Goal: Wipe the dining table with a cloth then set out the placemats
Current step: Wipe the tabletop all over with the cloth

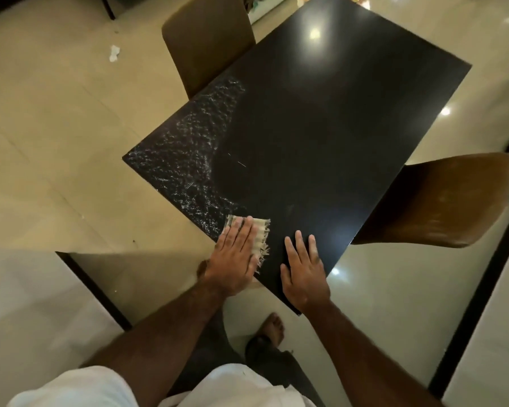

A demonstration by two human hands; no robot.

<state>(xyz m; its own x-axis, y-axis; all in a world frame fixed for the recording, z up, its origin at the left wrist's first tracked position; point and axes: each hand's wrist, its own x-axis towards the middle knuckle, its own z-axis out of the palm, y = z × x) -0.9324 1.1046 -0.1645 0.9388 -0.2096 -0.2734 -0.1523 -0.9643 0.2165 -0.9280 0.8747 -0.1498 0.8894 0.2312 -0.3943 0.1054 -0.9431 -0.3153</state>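
The wiping is under way and is not done yet. The cloth (261, 230) lies on the dining table (321, 113) at its near left edge, close to the near corner. The left hand (235, 259) lies flat on top of it, with the fingers straight and close together, pressing down. The cloth is pale and has little threads along one side.

The right hand (304, 274) rests flat on the bare table top right at the near corner, just beside the cloth. Its fingers are straight and a little spread. It holds nothing.

A wet patch (188, 160) with lots of tiny shiny drops runs along the left edge of the table, from beside the cloth up toward the far chair. I think the cloth has gone over that part. The rest of the top looks dark, smooth and dry, so most of the table may be left to wipe.

No placemats are in view, so that step is not started.

Now the count: one table, one cloth, two hands, no placemats. There are two brown chairs, one (206, 39) at the far left edge and one (441, 201) at the right edge. One small white scrap (114, 52) lies on the floor.
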